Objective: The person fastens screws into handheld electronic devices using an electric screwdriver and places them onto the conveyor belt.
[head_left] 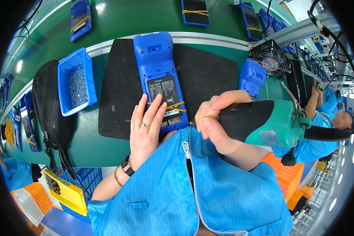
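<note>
A blue handheld terminal point(155, 53) lies back up on a black mat point(120, 88). Its black battery point(161, 88) is exposed, with a yellow rubber band point(177, 105) across its lower part. My left hand point(145, 122) rests on the device's lower left side, fingers stretched out and slightly apart, thumb by the lower end. In my right hand point(220, 122) is a green and black electric screwdriver point(275, 122), held nearly level. Its tip is at the device's lower right corner; whether it touches a screw I cannot make out.
Left of the mat stand a blue bin point(63, 92) of small screws and a black mesh bag point(51, 102). Another blue device point(251, 76) and a black fan point(270, 61) are on the right. Banded devices point(195, 11) lie beyond the metal rail. A co-worker point(322, 118) sits at right.
</note>
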Tool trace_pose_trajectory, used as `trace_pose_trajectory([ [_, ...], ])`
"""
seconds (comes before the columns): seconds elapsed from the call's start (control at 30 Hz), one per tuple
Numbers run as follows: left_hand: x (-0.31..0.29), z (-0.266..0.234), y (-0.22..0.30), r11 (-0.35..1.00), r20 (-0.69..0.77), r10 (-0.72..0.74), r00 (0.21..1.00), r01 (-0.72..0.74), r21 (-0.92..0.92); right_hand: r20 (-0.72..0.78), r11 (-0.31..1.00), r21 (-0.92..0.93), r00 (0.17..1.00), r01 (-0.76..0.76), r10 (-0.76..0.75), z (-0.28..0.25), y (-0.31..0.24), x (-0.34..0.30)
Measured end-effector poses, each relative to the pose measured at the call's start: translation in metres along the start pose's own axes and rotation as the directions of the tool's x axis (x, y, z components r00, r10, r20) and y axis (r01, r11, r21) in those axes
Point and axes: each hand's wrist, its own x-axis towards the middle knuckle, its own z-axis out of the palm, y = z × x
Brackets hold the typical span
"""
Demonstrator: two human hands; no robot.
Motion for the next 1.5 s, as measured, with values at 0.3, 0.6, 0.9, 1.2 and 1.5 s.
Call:
trace_pose_trajectory([
  [0.3,-0.001,-0.001,0.001,1.0,0.0,-0.011,1.0,0.011,-0.003,0.161,1.0,-0.006,0.987,-0.005,0.005,0.0,-0.001,0.005],
  [0.6,-0.001,-0.001,-0.001,1.0,0.013,-0.009,1.0,0.01,-0.025,0.04,0.999,0.03,0.999,-0.01,0.009,-0.003,0.002,0.001],
  [0.9,-0.017,-0.007,-0.013,0.997,-0.096,-0.073,0.993,0.076,0.026,-0.095,0.948,0.317,0.993,-0.033,0.066,0.018,-0.018,0.011],
  [1.2,-0.019,-0.013,-0.022,0.997,-0.023,-0.059,0.998,0.06,0.056,0.227,0.991,0.129,0.973,0.017,-0.046,0.053,-0.001,0.022],
  [1.5,-0.02,-0.015,-0.022,0.997,-0.019,-0.075,0.997,0.075,0.029,0.407,0.998,0.044,0.914,-0.035,0.014,0.053,-0.011,0.033],
])
